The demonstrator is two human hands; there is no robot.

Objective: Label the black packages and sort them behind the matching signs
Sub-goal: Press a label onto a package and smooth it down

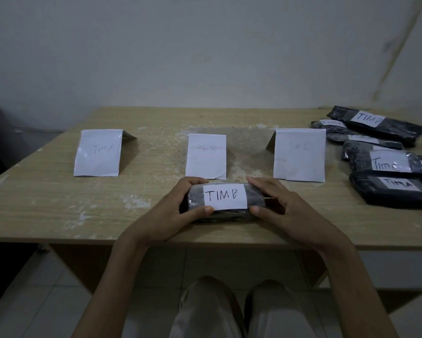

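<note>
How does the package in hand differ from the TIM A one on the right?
The held package reads TIM B; the pile package reads TIM A. The left hand and right hand grip the held package before the Tim B sign; the pile package lies untouched. Both are black with white labels.

We see both hands on one black package near the tabletop front edge, its white label reading TIM B. The left hand grips its left end, the right hand its right end, fingers curled over. Beyond stand three signs: TIM A sign, TIM B sign, TIM C sign. Far right, labelled packages lie piled.
</note>
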